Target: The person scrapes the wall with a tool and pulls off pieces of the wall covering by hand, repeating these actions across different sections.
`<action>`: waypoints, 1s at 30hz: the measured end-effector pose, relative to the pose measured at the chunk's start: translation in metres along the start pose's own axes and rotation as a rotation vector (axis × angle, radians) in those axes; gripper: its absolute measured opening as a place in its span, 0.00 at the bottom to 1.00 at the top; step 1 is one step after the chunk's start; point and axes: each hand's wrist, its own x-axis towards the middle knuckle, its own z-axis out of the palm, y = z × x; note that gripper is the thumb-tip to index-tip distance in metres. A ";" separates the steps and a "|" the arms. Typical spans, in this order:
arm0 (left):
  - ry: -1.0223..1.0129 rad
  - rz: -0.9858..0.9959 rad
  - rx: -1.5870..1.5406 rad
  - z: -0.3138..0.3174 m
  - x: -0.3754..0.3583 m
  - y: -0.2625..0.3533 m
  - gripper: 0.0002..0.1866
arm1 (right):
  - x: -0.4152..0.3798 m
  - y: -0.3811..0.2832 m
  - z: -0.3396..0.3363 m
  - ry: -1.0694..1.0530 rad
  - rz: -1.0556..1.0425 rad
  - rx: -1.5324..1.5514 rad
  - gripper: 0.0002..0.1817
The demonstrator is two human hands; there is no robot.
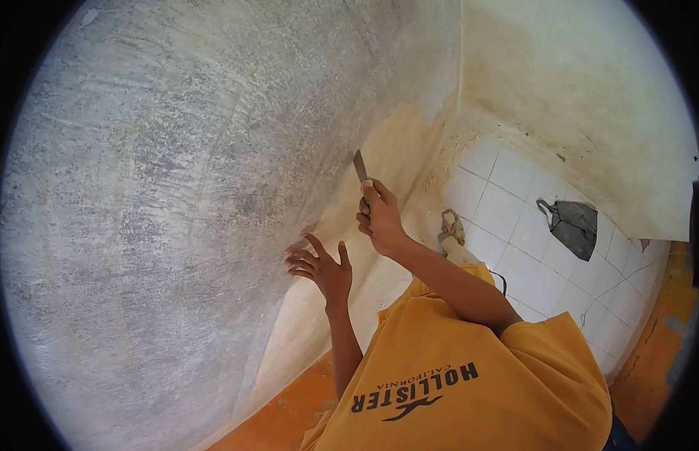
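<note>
My right hand (379,216) is wrapped round the handle of a scraper with a flat metal blade (360,165). The blade points up, close to the grey mottled wall (191,188), beside the edge of a cream patch (394,150). Whether the blade touches the wall cannot be told. Lower and to the left, my left hand (323,274) is open with its fingers spread and its fingertips at the wall surface. It holds nothing.
A dark grey bag (575,228) lies on the white tiled floor (500,210). Crumbs lie along the wall's foot, near a sandalled foot (452,227). Another wall (567,90) meets the grey one at a corner. A thin cord crosses the tiles, and orange floor (289,410) shows below.
</note>
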 end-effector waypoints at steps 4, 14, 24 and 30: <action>-0.027 -0.007 -0.039 -0.002 -0.001 0.002 0.52 | 0.003 -0.001 -0.010 -0.032 0.019 0.035 0.09; 0.040 0.016 -0.023 0.001 -0.001 0.004 0.50 | -0.004 -0.006 -0.003 -0.020 0.040 0.023 0.10; 0.042 0.018 -0.051 -0.002 -0.005 0.005 0.50 | 0.014 -0.003 -0.007 0.061 0.052 0.066 0.08; 0.034 0.017 -0.050 -0.002 -0.002 0.004 0.50 | 0.020 -0.001 -0.010 0.045 0.075 0.101 0.07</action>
